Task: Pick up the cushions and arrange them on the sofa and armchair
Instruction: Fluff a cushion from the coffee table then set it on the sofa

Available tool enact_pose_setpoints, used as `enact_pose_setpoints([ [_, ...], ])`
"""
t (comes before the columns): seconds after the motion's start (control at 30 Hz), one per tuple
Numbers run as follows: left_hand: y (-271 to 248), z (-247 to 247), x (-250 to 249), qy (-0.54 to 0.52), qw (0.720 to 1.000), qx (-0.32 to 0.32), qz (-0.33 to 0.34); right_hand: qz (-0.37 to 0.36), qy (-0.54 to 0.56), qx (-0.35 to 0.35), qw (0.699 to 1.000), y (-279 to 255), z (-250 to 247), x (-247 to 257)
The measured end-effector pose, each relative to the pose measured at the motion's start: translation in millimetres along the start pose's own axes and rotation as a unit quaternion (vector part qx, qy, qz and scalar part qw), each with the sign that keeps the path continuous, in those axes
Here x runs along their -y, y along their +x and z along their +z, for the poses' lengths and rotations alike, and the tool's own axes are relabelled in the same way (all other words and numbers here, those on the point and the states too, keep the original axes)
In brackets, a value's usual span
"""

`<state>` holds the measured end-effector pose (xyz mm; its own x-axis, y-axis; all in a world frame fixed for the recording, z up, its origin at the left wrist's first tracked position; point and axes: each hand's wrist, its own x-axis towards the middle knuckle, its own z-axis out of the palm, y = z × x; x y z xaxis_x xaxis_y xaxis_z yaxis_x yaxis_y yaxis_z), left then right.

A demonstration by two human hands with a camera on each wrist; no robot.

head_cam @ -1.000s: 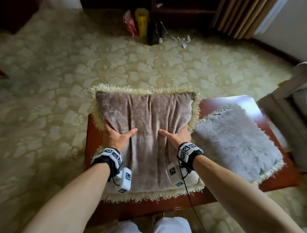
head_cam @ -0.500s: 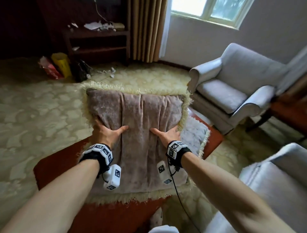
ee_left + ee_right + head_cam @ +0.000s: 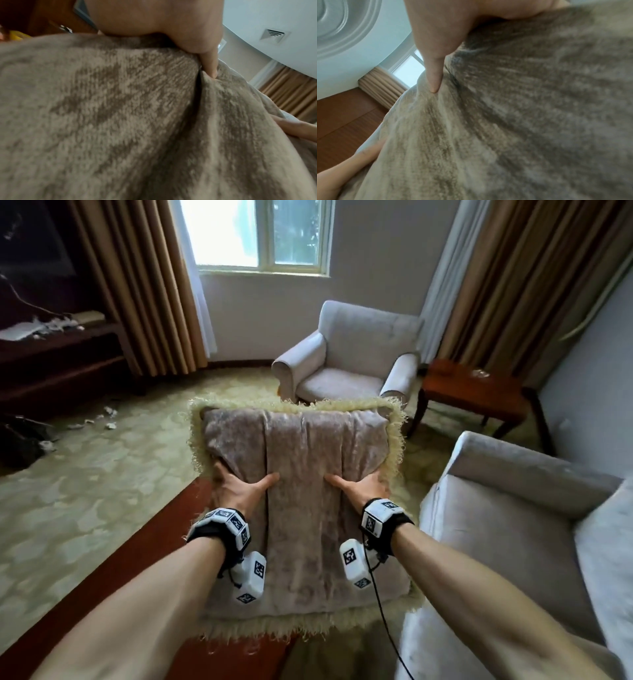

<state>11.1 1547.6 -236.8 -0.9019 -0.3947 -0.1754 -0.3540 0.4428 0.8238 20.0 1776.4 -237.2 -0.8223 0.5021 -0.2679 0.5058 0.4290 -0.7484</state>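
A taupe velvet cushion point(image 3: 301, 474) with a cream fringe is held up in front of me by both hands. My left hand point(image 3: 236, 487) grips its left side, thumb on top, fingers hidden beneath. My right hand point(image 3: 359, 487) grips the right side the same way. The wrist views show the velvet cushion point(image 3: 120, 121) point(image 3: 522, 108) filling the frame, each thumb pressed into the fabric. A grey armchair point(image 3: 352, 361) stands ahead under the window. The grey sofa point(image 3: 513, 525) lies at my right. The second cushion is hidden.
A red-brown coffee table point(image 3: 154, 542) lies below the cushion. A small wooden side table point(image 3: 476, 392) stands between armchair and sofa. A dark cabinet point(image 3: 58, 361) lines the left wall, with paper scraps point(image 3: 109, 412) on the patterned carpet. Curtains hang on both sides.
Both hands have lifted the cushion off the coffee table and carried it to the right. The view has swung up from the table to the armchair and sofa.
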Motion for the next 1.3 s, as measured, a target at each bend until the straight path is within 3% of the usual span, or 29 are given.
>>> enact_pose_setpoints([
  [0.33,-50,184,-108,0.116,0.982,0.111,0.099,0.081,0.025,-0.120,0.989,75,-166,-104],
  [0.7,-89,363,-195,0.142,0.930,0.261,0.214,0.238,0.083,-0.220,0.942,123,-277,-207],
  [0.9,-93,465,-226,0.150,0.870,0.382,0.274,0.335,0.110,-0.311,0.883,148,-303,-243],
  [1.03,-105,505,-247,0.160,0.824,0.450,0.305,0.391,0.127,-0.368,0.834,145,-314,-255],
  [1.3,-172,548,-246,0.204,0.704,0.561,0.384,0.481,0.200,-0.461,0.719,80,-308,-290],
])
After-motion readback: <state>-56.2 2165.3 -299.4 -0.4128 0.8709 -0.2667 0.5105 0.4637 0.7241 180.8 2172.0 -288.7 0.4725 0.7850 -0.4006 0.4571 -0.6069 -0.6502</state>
